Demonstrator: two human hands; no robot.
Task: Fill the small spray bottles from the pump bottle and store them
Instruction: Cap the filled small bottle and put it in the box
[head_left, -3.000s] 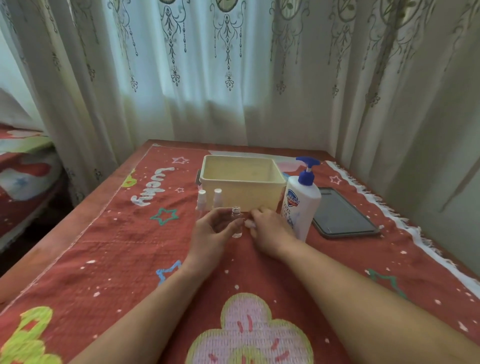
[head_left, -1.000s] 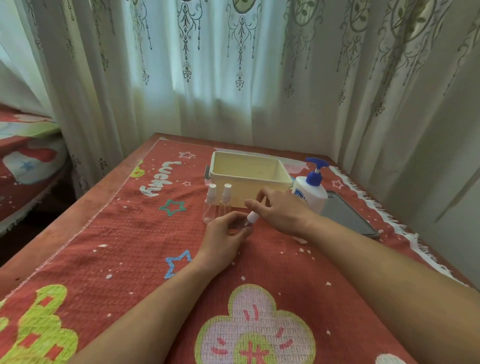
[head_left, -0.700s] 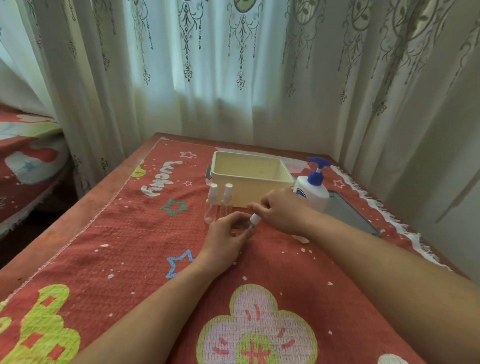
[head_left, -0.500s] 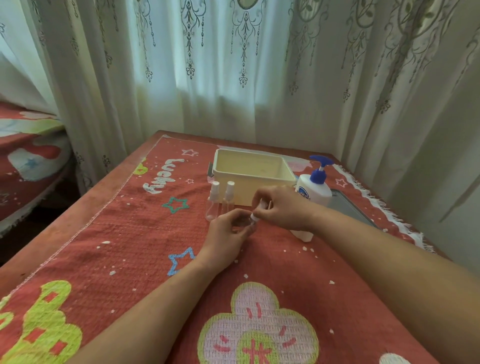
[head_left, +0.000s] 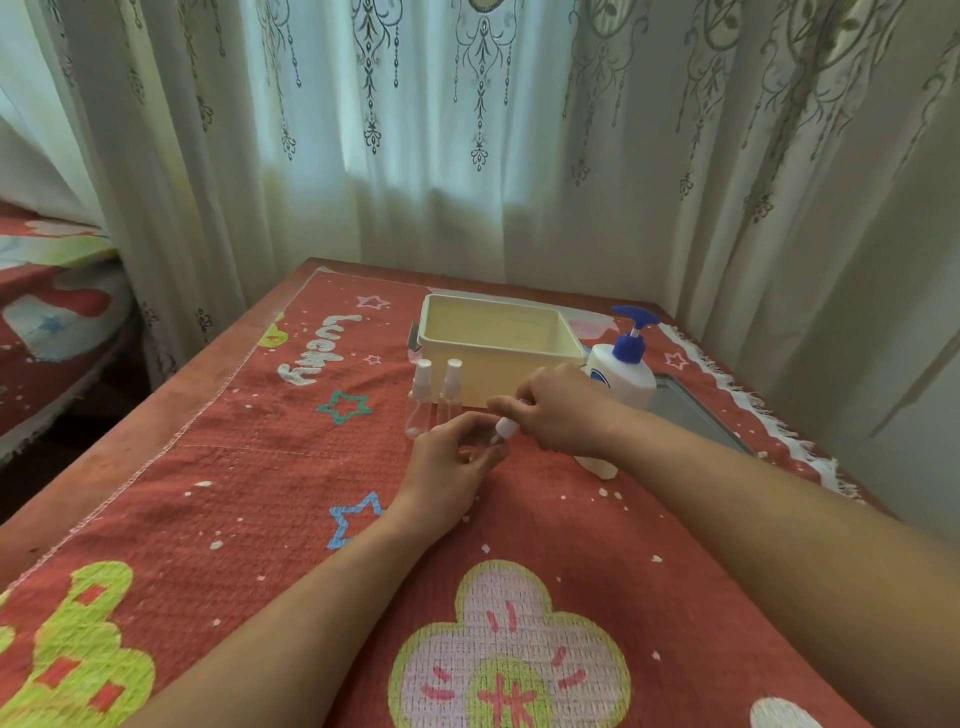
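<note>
Spray cap held at a small bottle's mouth, on the red tablecloth (head_left: 249, 499).
Left hand (head_left: 454, 462) curls round the small bottle (head_left: 491, 441) (mostly hidden); right hand (head_left: 558, 410) pinches the white spray cap (head_left: 504, 428). Two capped spray bottles (head_left: 418, 402) stand beside the cream tub (head_left: 498, 340); the pump bottle (head_left: 623, 371) stands behind the right hand.

Matt woven cloth (head_left: 218, 499) beneath smooth cream plastic tub (head_left: 498, 345); clear plastic spray bottles (head_left: 434, 397) before it, glossy white plastic pump bottle (head_left: 623, 376) beside it.

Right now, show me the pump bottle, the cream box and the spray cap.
pump bottle (head_left: 631, 379): head view, white shoulder under the blue pump.
cream box (head_left: 483, 376): head view, near wall.
spray cap (head_left: 505, 427): head view, its white side.
</note>
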